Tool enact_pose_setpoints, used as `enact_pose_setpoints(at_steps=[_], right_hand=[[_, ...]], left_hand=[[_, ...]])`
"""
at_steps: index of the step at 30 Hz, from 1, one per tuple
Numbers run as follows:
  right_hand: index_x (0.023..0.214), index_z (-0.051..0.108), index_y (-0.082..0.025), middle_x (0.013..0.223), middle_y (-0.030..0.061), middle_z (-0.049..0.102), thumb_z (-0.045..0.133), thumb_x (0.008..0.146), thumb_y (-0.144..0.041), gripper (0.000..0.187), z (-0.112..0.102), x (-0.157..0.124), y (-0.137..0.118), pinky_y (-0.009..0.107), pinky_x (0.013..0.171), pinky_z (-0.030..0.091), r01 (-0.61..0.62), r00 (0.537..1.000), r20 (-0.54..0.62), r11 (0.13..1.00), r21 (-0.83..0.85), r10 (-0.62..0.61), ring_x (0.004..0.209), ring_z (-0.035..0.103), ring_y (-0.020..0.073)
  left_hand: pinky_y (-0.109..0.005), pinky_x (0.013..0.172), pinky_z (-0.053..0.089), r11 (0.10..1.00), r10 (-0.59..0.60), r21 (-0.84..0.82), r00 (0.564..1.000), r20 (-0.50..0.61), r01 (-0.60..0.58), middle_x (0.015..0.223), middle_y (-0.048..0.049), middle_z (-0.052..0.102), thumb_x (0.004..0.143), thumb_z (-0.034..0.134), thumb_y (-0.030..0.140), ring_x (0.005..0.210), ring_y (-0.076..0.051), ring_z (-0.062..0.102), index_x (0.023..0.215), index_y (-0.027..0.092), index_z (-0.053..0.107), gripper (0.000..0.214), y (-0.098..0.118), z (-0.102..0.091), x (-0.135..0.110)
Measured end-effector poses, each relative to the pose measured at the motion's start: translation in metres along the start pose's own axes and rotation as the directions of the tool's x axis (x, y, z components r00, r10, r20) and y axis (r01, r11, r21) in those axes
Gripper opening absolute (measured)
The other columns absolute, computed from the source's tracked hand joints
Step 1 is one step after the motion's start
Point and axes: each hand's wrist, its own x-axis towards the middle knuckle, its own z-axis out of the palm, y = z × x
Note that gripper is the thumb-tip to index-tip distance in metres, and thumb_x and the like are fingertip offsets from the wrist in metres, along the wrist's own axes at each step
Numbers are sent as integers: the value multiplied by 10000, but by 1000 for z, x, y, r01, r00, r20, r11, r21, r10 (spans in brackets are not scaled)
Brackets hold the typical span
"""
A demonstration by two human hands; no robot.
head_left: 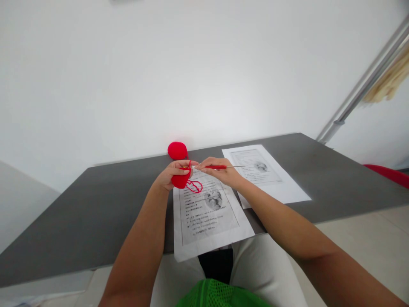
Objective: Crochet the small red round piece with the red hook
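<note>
My left hand is closed on a small red crochet piece, with a strand of red yarn running up over its fingers. A loose loop of red yarn hangs beside the piece. Between the fingertips of my right hand is a crochet hook with a red handle, its metal shaft sticking out to the right. The hook's left end meets the work near my left fingertips, where detail is too small to make out. Behind my left hand a red yarn ball rests on the table.
Under my hands lies a printed sheet that overhangs the front edge of the dark grey table. A second printed sheet is to the right. The white wall rises behind; a metal pole and a red chair edge are at right.
</note>
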Motion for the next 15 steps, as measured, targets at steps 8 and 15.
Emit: enact_pose_setpoints(at_steps=[8, 15], right_hand=[[811, 714, -183, 867, 51, 708, 670, 791, -322, 147, 3, 1, -4, 338, 801, 527, -71, 996, -35, 988, 136, 76, 843, 669, 176], [813, 717, -182, 851, 45, 710, 669, 793, -325, 152, 3, 0, 0, 320, 801, 517, -48, 998, -32, 993, 105, 52, 837, 662, 165]], left_hand=[[-217, 507, 318, 1000, -17, 4, 1000, -5, 17, 585, -27, 613, 524, 760, 178, 507, -95, 486, 886, 96, 716, 374, -3, -2, 0], [-201, 486, 328, 1000, -19, -5, 1000, 1, 19, 567, -24, 610, 514, 774, 177, 486, -89, 488, 867, 94, 724, 366, -2, -2, 0]])
